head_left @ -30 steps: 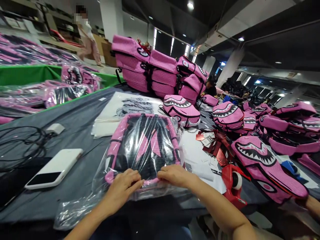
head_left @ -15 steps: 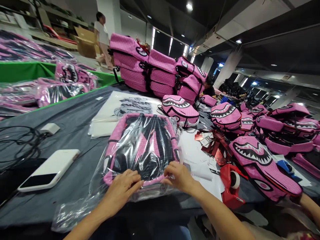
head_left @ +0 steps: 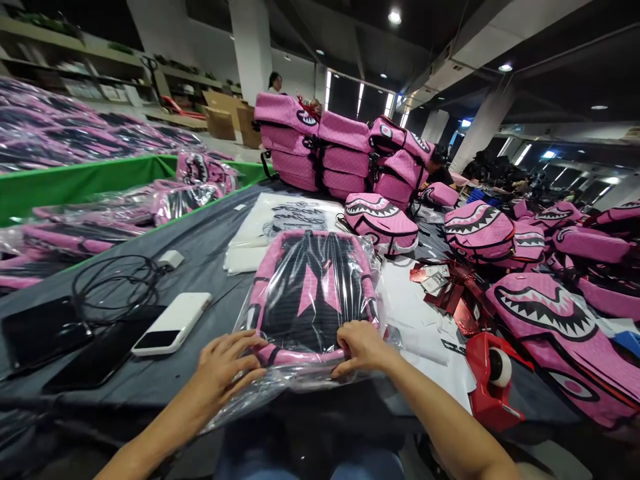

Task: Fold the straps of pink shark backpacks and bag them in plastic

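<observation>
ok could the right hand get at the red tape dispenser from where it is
Probably yes: the right hand rests on the bagged pink backpack; the red tape dispenser sits to its right, only white paper between.

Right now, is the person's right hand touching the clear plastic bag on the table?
Touching. The head view shows the right hand lying on the clear plastic bag, its fingers pressed on the film over the lower edge of the pink backpack.

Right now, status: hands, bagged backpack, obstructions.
Left hand, right hand on near edge of bagged pink backpack. Lying flat. Red tape dispenser off to right.
</observation>
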The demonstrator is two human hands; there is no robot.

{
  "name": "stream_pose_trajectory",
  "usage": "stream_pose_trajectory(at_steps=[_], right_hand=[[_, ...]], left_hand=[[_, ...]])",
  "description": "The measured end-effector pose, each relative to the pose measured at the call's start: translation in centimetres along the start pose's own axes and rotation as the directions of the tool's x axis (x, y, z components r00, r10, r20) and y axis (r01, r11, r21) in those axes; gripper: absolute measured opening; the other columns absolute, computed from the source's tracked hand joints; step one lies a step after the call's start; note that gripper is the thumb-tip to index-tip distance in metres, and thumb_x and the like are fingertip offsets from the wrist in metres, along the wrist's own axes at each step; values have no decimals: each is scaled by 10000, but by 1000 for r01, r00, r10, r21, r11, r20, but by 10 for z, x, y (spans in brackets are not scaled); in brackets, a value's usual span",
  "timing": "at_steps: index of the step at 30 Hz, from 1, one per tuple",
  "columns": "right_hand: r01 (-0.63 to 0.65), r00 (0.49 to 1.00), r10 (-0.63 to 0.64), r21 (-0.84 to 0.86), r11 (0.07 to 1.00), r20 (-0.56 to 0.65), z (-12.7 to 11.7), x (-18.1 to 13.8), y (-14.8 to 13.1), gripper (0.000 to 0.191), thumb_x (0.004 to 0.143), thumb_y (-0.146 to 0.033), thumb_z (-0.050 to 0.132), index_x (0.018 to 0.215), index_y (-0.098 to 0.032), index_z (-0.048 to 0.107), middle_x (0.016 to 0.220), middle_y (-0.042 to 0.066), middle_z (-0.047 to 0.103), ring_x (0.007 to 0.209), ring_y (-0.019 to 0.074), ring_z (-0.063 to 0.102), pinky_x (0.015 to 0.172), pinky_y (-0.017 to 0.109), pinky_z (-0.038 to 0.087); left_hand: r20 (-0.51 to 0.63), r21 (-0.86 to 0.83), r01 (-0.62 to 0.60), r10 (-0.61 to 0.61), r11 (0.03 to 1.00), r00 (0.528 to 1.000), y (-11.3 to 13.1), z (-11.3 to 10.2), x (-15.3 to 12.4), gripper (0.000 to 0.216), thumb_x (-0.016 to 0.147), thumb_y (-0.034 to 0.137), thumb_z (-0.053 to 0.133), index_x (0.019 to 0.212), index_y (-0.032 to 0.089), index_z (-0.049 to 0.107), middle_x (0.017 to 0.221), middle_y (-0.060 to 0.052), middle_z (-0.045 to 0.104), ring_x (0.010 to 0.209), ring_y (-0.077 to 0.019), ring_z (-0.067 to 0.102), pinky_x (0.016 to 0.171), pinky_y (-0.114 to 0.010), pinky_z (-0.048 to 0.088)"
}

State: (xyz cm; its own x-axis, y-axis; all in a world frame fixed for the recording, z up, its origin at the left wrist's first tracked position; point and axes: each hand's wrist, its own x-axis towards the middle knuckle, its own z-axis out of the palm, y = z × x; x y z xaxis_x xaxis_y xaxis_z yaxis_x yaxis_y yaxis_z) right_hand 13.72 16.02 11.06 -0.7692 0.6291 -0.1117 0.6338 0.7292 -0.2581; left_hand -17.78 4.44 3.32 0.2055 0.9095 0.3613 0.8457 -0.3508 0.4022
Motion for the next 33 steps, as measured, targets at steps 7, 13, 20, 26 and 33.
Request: stream_pose_trajectory(at_steps=[7, 13, 20, 26, 33], right_hand=[[-21, 819, 165, 258, 966, -549, 1, -84, 6, 449, 897, -667, 676, 899, -219, 651, 881, 41, 679, 840, 216, 604, 791, 330, 419], [-711, 49, 698, 466, 527, -715, 21, -253, 58, 647, 816, -819, 446, 892, -219, 677, 887, 131, 697, 769, 294, 629, 658, 392, 454], [-628, -213, 943, 775, 67, -254, 31, -322, 107, 563, 538, -742, 579, 767, -237, 674, 756, 148, 709, 761, 366, 676, 659, 455, 528], [-365, -261, 949, 928, 75, -180, 42, -320, 124, 486, 412, -628, 691, 685, -229, 643, 750, 129, 741, 710, 321, 674, 587, 397, 549], [-628, -268, 851, 752, 201, -451, 53, -334, 113, 438, 577, -646, 587, 731, -237, 620, 685, 108, 685, 723, 335, 664, 663, 452, 539]], left_hand=[[149, -125, 103, -84, 987, 985, -11, 1, 10, 455, 967, 660, 452, 1014, 339, 771, 1282, -55, 709, 1226, -268, 622, 1078, -488, 436], [81, -141, 100, -89, 985, 993, -3, -1, 13, 442, 975, 630, 450, 945, 309, 754, 1234, -47, 717, 1188, -265, 639, 1082, -479, 410], [125, -134, 71, -54, 988, 991, 2, -8, 21, 442, 989, 597, 430, 908, 288, 736, 1202, -38, 720, 1109, -238, 658, 1087, -455, 406], [149, -156, 81, -57, 985, 987, -6, -3, 25, 498, 959, 672, 424, 901, 299, 749, 1176, -40, 733, 1089, -243, 668, 1075, -446, 431], [227, -183, 141, -98, 973, 969, 4, -17, 31, 572, 922, 749, 389, 904, 302, 746, 1196, -51, 734, 1127, -269, 668, 1086, -488, 422]])
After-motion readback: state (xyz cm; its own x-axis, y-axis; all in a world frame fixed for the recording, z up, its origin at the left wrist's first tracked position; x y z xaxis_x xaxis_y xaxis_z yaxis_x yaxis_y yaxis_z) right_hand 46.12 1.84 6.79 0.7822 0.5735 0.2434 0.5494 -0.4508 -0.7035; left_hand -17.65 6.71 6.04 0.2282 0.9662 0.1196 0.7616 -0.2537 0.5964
